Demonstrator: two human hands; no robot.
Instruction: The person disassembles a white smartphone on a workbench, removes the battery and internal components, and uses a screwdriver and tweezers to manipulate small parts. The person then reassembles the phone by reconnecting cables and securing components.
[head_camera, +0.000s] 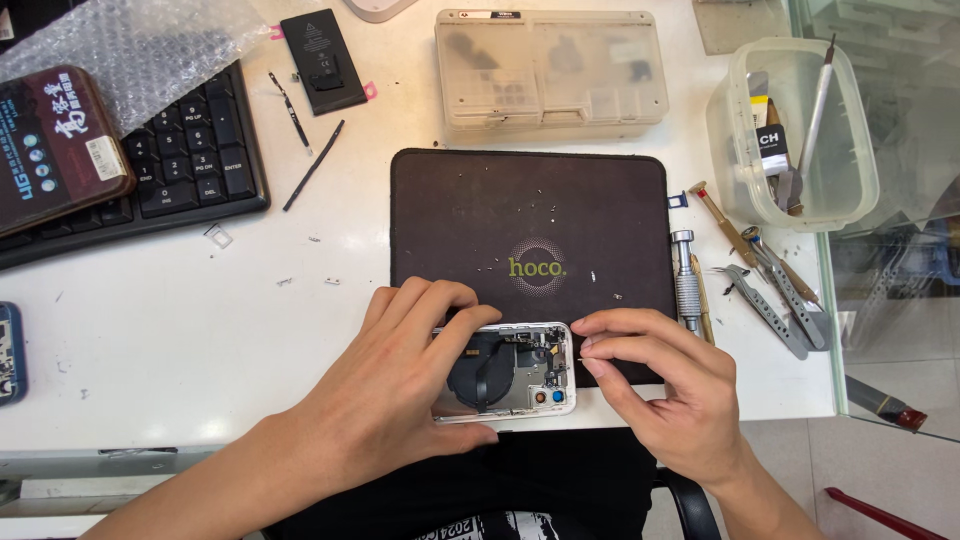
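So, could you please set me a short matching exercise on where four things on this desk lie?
Things:
1. keyboard
2. clear tub
3. opened phone
4. loose battery

Places:
A. between the left hand and the right hand
B. far right, holding tools
C. far left, partly under a brown box
D. top of the desk, left of the grey case

Pairs: 1-C, 2-B, 3-A, 4-D
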